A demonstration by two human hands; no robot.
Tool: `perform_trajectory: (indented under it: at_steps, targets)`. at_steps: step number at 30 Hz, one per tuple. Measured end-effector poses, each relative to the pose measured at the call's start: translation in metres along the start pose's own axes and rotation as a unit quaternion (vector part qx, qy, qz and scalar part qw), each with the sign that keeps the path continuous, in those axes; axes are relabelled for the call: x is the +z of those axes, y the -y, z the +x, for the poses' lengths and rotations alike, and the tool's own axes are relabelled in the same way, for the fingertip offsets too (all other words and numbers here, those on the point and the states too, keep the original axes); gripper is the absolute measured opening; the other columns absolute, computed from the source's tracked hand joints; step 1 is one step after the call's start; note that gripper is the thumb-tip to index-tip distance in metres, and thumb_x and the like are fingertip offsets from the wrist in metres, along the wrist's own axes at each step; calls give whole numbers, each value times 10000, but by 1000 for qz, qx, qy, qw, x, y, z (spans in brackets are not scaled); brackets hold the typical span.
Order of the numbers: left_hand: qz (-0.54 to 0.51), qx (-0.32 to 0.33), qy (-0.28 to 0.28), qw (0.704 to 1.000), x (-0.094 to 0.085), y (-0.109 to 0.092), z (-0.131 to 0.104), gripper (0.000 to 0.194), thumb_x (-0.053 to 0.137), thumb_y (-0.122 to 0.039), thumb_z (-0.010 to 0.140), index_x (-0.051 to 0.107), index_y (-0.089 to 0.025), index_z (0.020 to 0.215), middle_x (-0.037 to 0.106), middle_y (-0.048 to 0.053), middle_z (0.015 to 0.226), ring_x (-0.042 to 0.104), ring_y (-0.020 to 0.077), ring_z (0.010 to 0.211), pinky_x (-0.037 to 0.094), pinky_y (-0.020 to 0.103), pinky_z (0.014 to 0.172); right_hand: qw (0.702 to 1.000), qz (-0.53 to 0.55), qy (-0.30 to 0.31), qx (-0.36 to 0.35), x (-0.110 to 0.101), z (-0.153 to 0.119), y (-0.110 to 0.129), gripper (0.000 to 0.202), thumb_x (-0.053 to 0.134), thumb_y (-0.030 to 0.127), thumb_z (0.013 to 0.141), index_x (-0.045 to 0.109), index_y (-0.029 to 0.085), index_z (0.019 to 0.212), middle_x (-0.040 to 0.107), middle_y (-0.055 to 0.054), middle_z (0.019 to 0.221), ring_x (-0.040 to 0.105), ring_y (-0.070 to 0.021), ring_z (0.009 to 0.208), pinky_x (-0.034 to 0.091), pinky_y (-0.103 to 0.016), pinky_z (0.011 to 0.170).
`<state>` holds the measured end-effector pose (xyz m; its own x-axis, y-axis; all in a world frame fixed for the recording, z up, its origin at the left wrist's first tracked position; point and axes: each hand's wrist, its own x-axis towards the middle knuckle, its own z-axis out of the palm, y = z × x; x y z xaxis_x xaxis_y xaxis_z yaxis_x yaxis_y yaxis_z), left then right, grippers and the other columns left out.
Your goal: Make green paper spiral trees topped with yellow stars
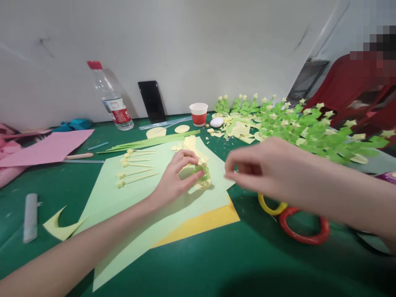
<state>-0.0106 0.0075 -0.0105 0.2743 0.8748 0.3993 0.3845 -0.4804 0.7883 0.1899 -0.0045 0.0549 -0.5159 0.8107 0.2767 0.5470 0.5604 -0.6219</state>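
Note:
My left hand (176, 177) holds a small green and pale yellow paper piece (202, 177) between thumb and fingers, over light green paper sheets (130, 210). To the right, my right hand (247, 163) hovers above the table with its fingertips pressed together; whatever they hold, if anything, is too small to tell. Several pale yellow paper strips with star-like tips (136, 179) lie left of my left hand. A crowd of green paper pieces topped with pale stars (297, 128) stands beyond my right hand.
Scissors with red and yellow handles (305, 239) lie beneath my right forearm. At the back are a bottle (116, 109), a phone (152, 101) and a paper cup (198, 115). Paper scraps (239, 130) lie beside the cup. Pink paper (46, 146) and a glue stick (30, 218) are left.

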Motion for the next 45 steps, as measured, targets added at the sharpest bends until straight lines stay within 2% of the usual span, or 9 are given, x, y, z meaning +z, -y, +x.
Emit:
perform_trajectory:
  at_steps: [3,6,11,16,20,24,29,38,45]
  targets:
    - [6,-7,0,1000,-1,-1,0,50,564,-250,760,539,-227,796,496,34,958,472,205,969,378,383,880,999,-38,30,22,1,28,-8,67,623,117,672,590,174,657,409,77,406,336,-44,365,251,-206,373]
    - [2,-16,0,1000,-1,-2,0,94,575,-245,747,539,-231,833,508,34,962,485,211,963,390,389,869,996,24,73,48,7,43,-18,139,601,119,682,607,162,814,406,90,433,351,-48,392,272,-206,403]
    - [-13,-26,-9,1000,1,-3,0,243,616,-233,719,494,-235,929,529,22,999,511,191,952,408,374,876,988,74,113,79,15,44,-22,261,578,80,672,616,142,922,436,89,453,363,-48,414,265,-210,418]
    - [-31,-13,-20,999,1,-2,-1,377,604,-294,740,435,-239,1073,483,39,1175,438,198,1129,321,385,1000,986,83,116,85,17,43,-20,292,583,85,678,626,133,962,431,90,457,350,-47,421,244,-213,416]
    - [-53,-5,-13,999,-1,4,-2,299,438,-325,840,421,-241,1126,458,40,1239,385,205,1198,267,413,1043,985,107,112,79,22,43,-22,262,595,125,688,631,124,947,423,89,464,344,-47,429,248,-214,429]
    - [-49,-1,-11,999,-2,8,-3,286,370,-230,843,430,-243,1123,461,28,1240,392,207,1193,276,422,1038,982,151,85,70,31,42,-24,214,592,140,690,639,112,897,418,83,479,362,-49,451,269,-215,458]
    - [-51,2,-20,998,-1,8,-3,331,358,-128,778,448,-224,1082,474,27,1179,390,185,1172,260,408,1049,977,183,76,73,37,41,-24,151,608,197,687,644,110,805,406,80,483,346,-45,459,261,-221,471]
    - [-34,-17,-26,999,0,4,-2,295,368,-162,779,459,-215,1055,486,39,1158,415,208,1150,297,420,1015,979,172,72,80,35,42,-22,84,598,165,685,651,106,712,527,27,552,424,-63,522,305,-219,501]
    - [-24,-28,-24,999,-1,4,-1,268,372,-199,800,460,-217,1052,486,44,1153,405,214,1162,284,418,1026,983,163,53,63,36,41,-22,67,608,166,681,646,112,671,506,43,512,384,-50,487,271,-218,473]
